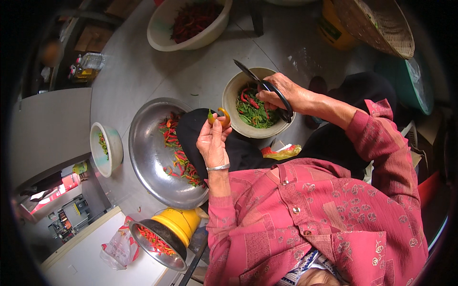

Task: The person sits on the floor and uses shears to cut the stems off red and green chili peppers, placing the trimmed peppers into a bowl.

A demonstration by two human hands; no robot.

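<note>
My left hand (214, 137), with a silver bangle at the wrist, holds a curved yellow-orange chili pepper (225, 116) with a green stem end. My right hand (281, 93) grips black-handled scissors (270, 87), their dark blades pointing to the upper left, over a cream plastic bucket (230, 123). Inside that bucket lie green stems and leaves (254, 116) with a few red peppers (250, 100). To the left, partly covered by my knee, a wide steel basin (146, 153) holds red, orange and green chili peppers (182, 164).
A large pale basin (157, 39) of dark red chilies stands at the top. A small white bowl (116, 150) is at left. Below, a metal bowl (180, 250) of chilies is by a yellow bucket (182, 221). A woven basket (393, 32) and a teal tub (418, 85) stand at upper right.
</note>
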